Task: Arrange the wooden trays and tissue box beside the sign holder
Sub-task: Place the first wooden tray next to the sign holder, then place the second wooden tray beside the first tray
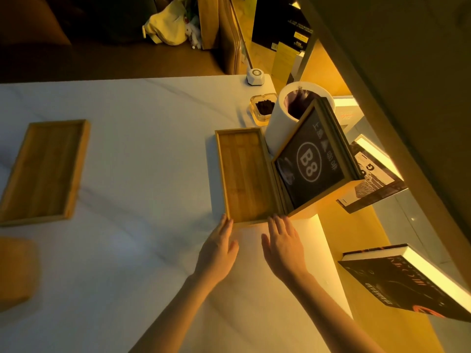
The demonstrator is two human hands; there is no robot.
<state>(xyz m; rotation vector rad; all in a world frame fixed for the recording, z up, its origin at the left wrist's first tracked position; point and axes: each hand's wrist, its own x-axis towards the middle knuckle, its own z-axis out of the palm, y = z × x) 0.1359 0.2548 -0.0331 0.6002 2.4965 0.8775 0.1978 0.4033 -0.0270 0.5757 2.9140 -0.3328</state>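
Head view: both hands, left (219, 247) and right (283, 244), spread flat, fingertips nudging tray (244, 174) flush against sign holder (309, 159); second tray (43, 171) waits far left of it.

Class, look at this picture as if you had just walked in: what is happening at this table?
A person is tidying a white table. Both hands, the left hand and the right hand, rest with open fingers at the near edge of a wooden tray, which lies right beside the B8 sign holder. A second wooden tray sits far off to the left, untouched. A blurred tan object, perhaps the tissue box, is at the left edge.
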